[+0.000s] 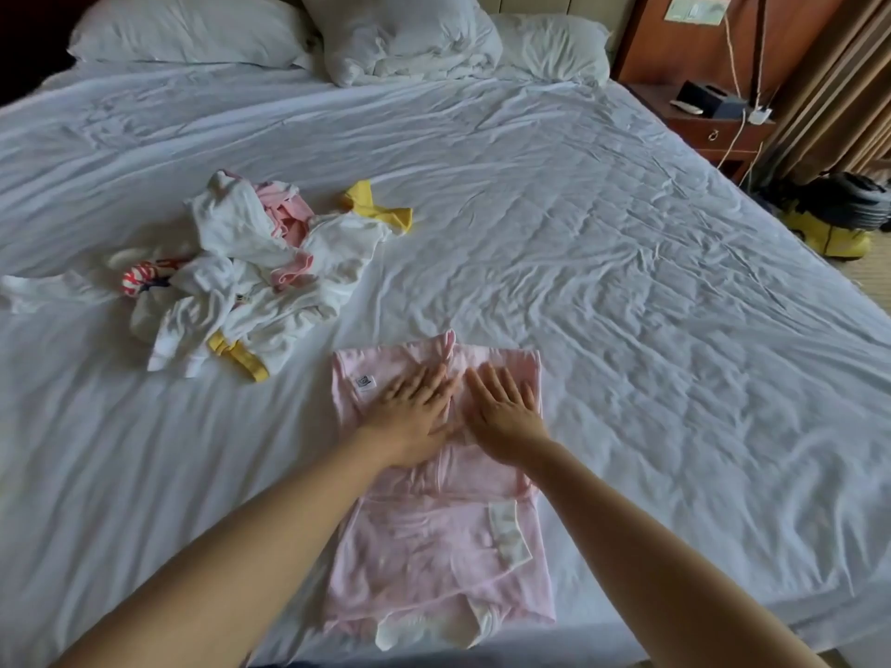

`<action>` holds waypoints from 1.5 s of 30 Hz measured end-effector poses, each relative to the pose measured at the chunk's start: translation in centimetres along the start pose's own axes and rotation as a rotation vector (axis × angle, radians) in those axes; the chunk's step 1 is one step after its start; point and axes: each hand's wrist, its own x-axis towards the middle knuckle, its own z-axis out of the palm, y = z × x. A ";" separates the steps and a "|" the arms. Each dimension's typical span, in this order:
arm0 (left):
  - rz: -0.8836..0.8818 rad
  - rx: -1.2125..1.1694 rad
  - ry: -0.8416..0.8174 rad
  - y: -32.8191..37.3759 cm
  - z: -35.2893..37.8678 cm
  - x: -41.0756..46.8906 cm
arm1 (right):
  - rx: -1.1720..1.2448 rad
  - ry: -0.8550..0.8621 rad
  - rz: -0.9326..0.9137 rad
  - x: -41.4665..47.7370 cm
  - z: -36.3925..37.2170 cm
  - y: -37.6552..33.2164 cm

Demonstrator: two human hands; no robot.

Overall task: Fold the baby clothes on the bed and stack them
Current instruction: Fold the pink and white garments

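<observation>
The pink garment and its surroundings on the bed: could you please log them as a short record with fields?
in work: pink baby garment, spread flat on the bed sheet
left hand: flat, fingers straight, presses the garment's upper part
right hand: flat, presses beside the left hand
pile: unfolded white, pink and yellow clothes, left of the garment
folded stack: none visible

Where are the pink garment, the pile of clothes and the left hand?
pink garment (434,547), head view, lower front panel.
pile of clothes (250,282), head view, white cloth near middle.
left hand (413,417), head view, back of the hand.
</observation>
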 end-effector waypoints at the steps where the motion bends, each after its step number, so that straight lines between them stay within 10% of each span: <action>1: 0.018 -0.005 -0.006 -0.1 0.0 -1.1 | 0.030 0.005 -0.015 -0.9 0.0 -0.1; 18: 0.208 -0.254 0.179 -0.1 3.6 -19.5 | 0.239 0.399 -0.370 -18.1 3.8 -0.7; 25: 0.188 -0.185 0.116 -1.3 6.2 -21.6 | 0.132 0.286 -0.484 -19.7 6.6 0.9; 41: -0.118 -0.529 0.350 1.5 1.1 -20.5 | 0.247 0.040 -0.087 -18.9 -1.2 -1.2; 45: -0.208 -0.709 0.538 1.2 -1.0 -19.2 | 0.424 0.225 -0.031 -17.1 -3.9 -1.6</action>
